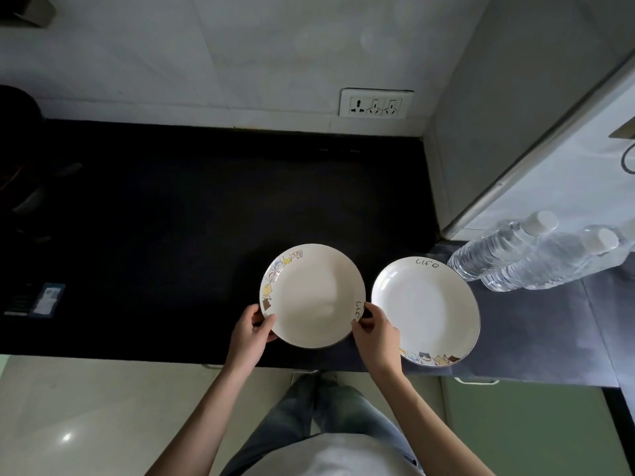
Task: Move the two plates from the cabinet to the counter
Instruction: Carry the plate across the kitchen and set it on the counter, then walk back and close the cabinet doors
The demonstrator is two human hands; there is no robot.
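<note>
Dark counter (171,218) holds two plates side by side: the right plate (426,304) lies flat, while the left hand (252,329) and right hand (372,329) pinch the left plate's (311,297) rim.

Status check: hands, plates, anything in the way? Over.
Gripping left plate at rim: left hand, right hand, opposite sides. Beside it, right plate lies on counter. Beyond that, water bottles, not blocking.
</note>
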